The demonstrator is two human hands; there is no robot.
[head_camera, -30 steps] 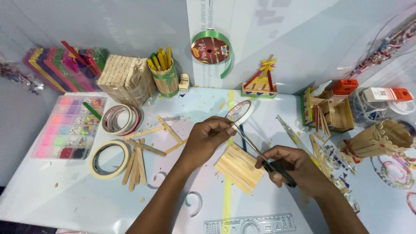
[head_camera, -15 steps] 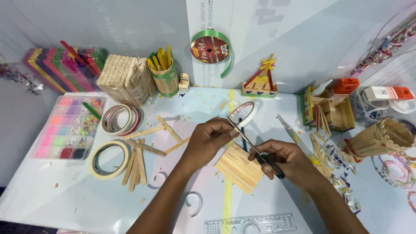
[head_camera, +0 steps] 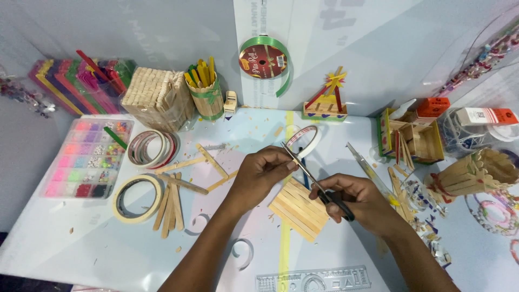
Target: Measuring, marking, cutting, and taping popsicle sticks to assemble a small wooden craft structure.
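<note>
Holding black-handled scissors (head_camera: 319, 186) in a closed grip, the right hand (head_camera: 357, 203) is bringing the blades to something small pinched by the left hand (head_camera: 265, 173) above the stick panel (head_camera: 299, 209), so fingertips may be getting nicked.

Your landmark is the stick panel (head_camera: 299, 209), flat on the table (head_camera: 108, 254). Left of it: loose sticks (head_camera: 170, 203), then a tape roll (head_camera: 137, 198), then the bead box (head_camera: 88, 158). Behind it: another tape roll (head_camera: 304, 139). Right of it: a stick basket (head_camera: 476, 172). In front of it: a ruler (head_camera: 313, 280).
</note>
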